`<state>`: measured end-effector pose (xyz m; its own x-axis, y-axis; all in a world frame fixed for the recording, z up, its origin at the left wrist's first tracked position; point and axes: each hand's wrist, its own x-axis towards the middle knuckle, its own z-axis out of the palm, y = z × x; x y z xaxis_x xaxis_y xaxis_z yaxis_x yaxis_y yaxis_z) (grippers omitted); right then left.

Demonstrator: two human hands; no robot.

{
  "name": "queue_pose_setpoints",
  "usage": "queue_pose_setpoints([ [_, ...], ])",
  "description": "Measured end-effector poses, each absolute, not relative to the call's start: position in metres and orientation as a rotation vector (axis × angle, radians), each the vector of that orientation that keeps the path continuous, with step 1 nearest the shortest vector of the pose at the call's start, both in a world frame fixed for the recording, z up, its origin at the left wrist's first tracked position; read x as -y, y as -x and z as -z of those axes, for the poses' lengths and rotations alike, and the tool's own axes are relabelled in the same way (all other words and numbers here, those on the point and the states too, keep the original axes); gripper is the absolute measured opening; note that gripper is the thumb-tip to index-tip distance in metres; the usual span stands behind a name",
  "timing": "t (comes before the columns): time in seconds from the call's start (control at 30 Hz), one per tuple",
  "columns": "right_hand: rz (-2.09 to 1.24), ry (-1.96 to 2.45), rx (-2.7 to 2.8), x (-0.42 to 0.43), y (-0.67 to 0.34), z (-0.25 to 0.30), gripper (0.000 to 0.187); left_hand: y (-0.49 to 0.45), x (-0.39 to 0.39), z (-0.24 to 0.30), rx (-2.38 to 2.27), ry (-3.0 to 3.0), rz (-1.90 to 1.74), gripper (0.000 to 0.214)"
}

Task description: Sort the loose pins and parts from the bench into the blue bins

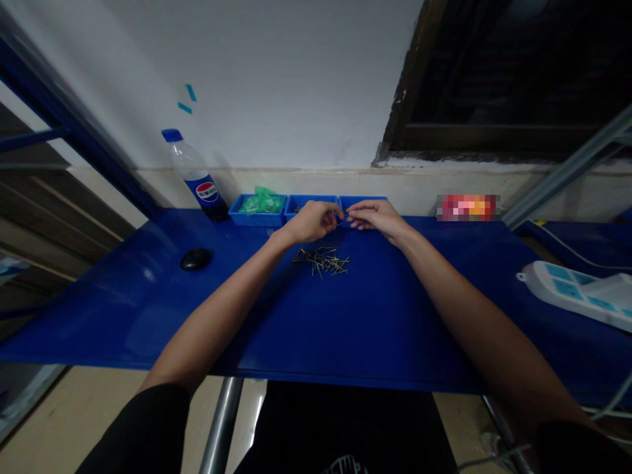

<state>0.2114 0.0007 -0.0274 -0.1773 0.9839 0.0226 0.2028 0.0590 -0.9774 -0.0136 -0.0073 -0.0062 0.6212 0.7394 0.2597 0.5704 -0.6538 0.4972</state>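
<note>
My left hand [315, 222] is in front of the middle blue bin [311, 198], its fingers curled into a pinch. A thin, pale sliver pokes out by its fingertips, too small to name. Facing it, my right hand [378, 217] pinches thumb and fingers together before the right blue bin [365, 198]; something small and dark shows at the tips. The two hands are a short gap apart. On the table below them lies a loose pile of thin, brass-coloured metal pins [323, 261], possibly screws or drill bits.
A left blue bin [257, 220] holds a green plastic bag [261, 203]. Nearby stand a cola bottle [200, 178] and a black computer mouse [195, 259]. A white power strip [575, 289] lies at right, and a blurred red packet [468, 207] by the wall. The blue table [345, 329] carries them.
</note>
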Motion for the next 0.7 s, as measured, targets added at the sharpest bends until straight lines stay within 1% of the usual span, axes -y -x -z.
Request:
queue_pose_setpoints([
  [0.13,-1.294,1.187,1.583,-0.0001,-0.2105,0.0295,0.015,0.0114,0.0084,0.0057,-1.100,-2.393,-0.785,0.034],
  [0.37,-1.388,1.089,1.688,0.0063,-0.2099,0.0270,0.023,0.0135,0.0083,0.0050,-1.078,-2.361,-0.776,0.032],
  [0.53,-1.388,1.054,1.757,0.0091,-0.2091,0.0259,0.023,0.0132,0.0077,0.0068,-1.067,-2.349,-0.787,0.030],
  [0.7,-1.385,1.080,1.761,0.0073,-0.2090,0.0267,0.029,0.0143,0.0033,0.0116,-1.027,-2.351,-0.790,0.028],
])
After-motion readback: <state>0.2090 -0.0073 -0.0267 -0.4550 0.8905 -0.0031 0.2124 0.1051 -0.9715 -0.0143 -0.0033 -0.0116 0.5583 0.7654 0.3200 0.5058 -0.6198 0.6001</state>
